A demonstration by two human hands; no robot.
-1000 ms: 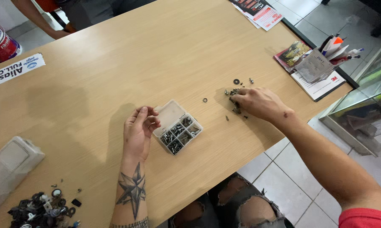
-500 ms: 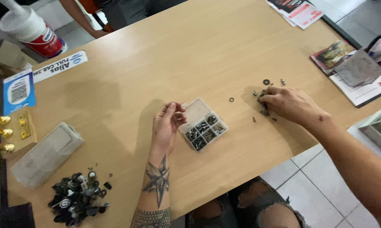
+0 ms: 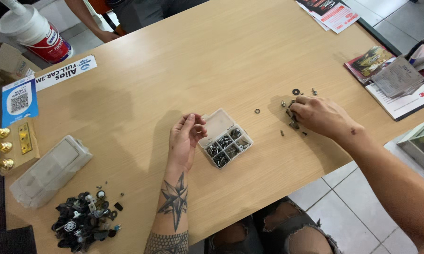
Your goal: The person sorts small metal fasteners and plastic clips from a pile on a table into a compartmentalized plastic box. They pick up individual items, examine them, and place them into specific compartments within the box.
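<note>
A small clear compartment box [image 3: 224,138] with several screws in its sections lies open on the wooden table [image 3: 174,80]. My left hand [image 3: 185,139] rests beside its left edge, fingers loosely curled and touching the box's lid side. To the right, my right hand [image 3: 319,115] lies palm down over a scatter of small screws and washers [image 3: 292,106], its fingertips pinching among them. A single washer [image 3: 257,111] lies between the box and that pile. What the fingertips hold is hidden.
A heap of black plastic clips [image 3: 82,221] and a clear lidded case [image 3: 50,170] sit at the near left. A white tub [image 3: 35,30], cards and leaflets line the far left. Booklets [image 3: 395,77] lie at the right edge. Another person's arm [image 3: 87,19] reaches in at the back.
The view has shifted, so everything sits further right and lower than before. My hands stay in the same places relative to the box and the loose screws.
</note>
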